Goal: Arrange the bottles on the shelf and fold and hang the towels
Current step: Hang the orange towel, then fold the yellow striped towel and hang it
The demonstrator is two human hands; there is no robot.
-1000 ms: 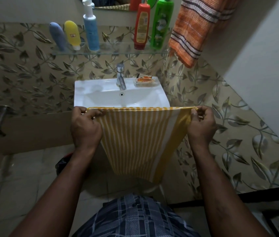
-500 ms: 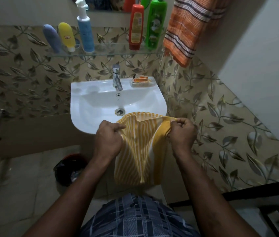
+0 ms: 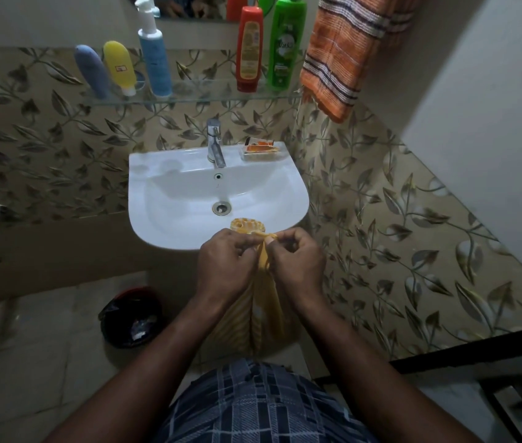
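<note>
The yellow striped towel [image 3: 266,314] is pinched at its top edge between both my hands, which sit knuckle to knuckle over the front rim of the white sink [image 3: 144,193]. My left hand [image 3: 224,260] has its fingers curled around the cloth from the left, and my right hand [image 3: 298,263] pinches the same gathered edge with thumb and fingertips. A small bunched loop of the towel stands up just above my fingers, and the rest hangs straight down between my forearms in narrow folds, in front of my checked garment [image 3: 253,404]. Beyond the towel lie the sink's drain [image 3: 221,207] and tap [image 3: 215,147], with a soap dish [image 3: 261,150] on the back right corner. Above is the glass shelf [image 3: 189,97]: a grey-blue tube [image 3: 91,70] and a yellow tube [image 3: 120,67] stand cap-down at its left, a blue pump bottle [image 3: 154,55] stands just beside them, and a red bottle [image 3: 249,49] and a green bottle [image 3: 285,46] stand side by side towards the right. An orange striped towel [image 3: 346,49] hangs on the wall right of the shelf. A dark bin [image 3: 131,316] sits on the floor below the sink, to my left.
</note>
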